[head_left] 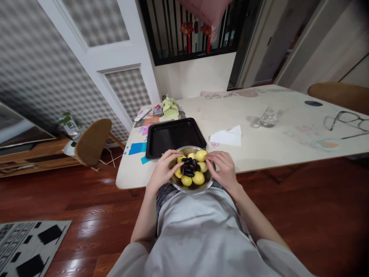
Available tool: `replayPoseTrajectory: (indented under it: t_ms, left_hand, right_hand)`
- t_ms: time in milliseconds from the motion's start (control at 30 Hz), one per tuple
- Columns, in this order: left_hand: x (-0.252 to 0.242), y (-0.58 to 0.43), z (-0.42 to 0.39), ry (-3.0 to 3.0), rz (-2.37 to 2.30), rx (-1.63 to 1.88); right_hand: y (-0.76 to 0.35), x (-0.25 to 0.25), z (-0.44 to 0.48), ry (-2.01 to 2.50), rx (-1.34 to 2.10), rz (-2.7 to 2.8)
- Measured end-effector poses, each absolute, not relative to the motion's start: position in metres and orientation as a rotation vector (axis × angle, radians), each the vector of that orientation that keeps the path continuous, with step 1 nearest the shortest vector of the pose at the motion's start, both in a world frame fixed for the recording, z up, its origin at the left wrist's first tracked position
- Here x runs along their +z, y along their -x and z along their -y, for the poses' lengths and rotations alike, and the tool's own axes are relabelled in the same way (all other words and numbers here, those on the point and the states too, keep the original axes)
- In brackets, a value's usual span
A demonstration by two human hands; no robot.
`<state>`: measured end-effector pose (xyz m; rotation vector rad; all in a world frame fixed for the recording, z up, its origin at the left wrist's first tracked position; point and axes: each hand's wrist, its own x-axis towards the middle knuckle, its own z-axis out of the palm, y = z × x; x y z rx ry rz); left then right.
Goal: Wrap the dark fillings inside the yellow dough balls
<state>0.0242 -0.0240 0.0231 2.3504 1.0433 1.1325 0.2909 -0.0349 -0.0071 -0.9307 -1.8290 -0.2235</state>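
A round metal bowl (pixel 206 184) sits at the near edge of the pale table (pixel 276 142), right in front of me. It holds several yellow fruits (pixel 198 177) around a heap of dark, glossy fruits (pixel 189 166). My left hand (pixel 164 169) grips the bowl's left rim, fingers curled over the edge toward the fruit. My right hand (pixel 223 167) grips the right rim the same way. Just behind the bowl lies a black baking tray (pixel 173 136) with nothing in it.
A white paper napkin (pixel 227 136), a clear glass (pixel 268 117) and a pair of glasses (pixel 347 120) lie on the table to the right. Papers and a green object (pixel 170 107) sit at the far left corner. Wooden chairs (pixel 92 140) stand left and far right.
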Motion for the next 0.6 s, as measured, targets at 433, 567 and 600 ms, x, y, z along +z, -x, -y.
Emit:
replayPoseTrajectory:
  t_ms: [433,567,600]
  left_hand:
    - [0.014,-0.040,0.027,-2.569,-1.056,0.656]
    - [0.013,-0.048,0.027,-2.604,-1.112,0.632]
    - [0.013,-0.050,0.027,-2.614,-1.118,0.631]
  right_hand:
    - [-0.293,-0.009,0.037,0.893,-0.148,1.950]
    - [-0.292,-0.007,0.037,0.859,-0.131,2.034]
    - [-0.292,-0.007,0.037,0.846,-0.128,2.061]
